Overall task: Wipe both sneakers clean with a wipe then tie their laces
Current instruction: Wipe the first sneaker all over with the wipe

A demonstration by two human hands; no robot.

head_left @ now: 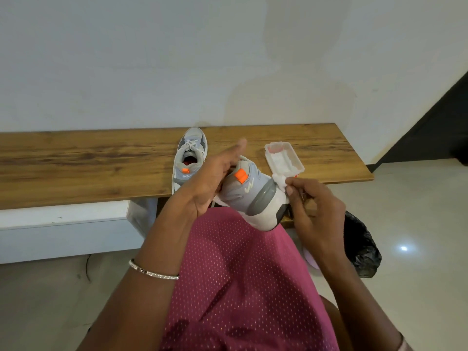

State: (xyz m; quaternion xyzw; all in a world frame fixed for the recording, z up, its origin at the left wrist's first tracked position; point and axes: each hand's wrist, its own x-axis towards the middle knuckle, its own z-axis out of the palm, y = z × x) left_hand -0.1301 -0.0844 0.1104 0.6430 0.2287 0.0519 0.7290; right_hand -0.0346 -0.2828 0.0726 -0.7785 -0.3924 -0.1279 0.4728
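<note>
White wall [152, 59] fills the upper half of the view, and a pale glossy floor [417, 224] spreads below and to the right. Against the wall runs a long wooden bench [76, 160] with a white ledge [63, 224] under its near edge. A pink dotted garment [240, 274] covers the person's lap in the foreground. A crumpled black plastic bag [362, 247] lies on the floor to the right, partly hidden behind the right forearm.

One grey and white sneaker [188, 158] stands on the bench with its heel toward the camera and an orange tab at the back. The held sneaker [250, 196] is lifted above the lap just in front of the bench edge, tilted with its heel and white sole turned toward the right, and a loose lace hangs beneath it.

The left hand [210, 181] grips this shoe at the collar, its fingers tucked into the opening and its thumb sticking out straight. The right hand [316, 214] has its fingers curled, pinching a white wipe [279, 183] that touches the shoe's heel by the sole.

An open plastic wipe box [298, 163] sits on the bench just behind the held sneaker. A thin silver bangle [152, 271] circles the left wrist.
</note>
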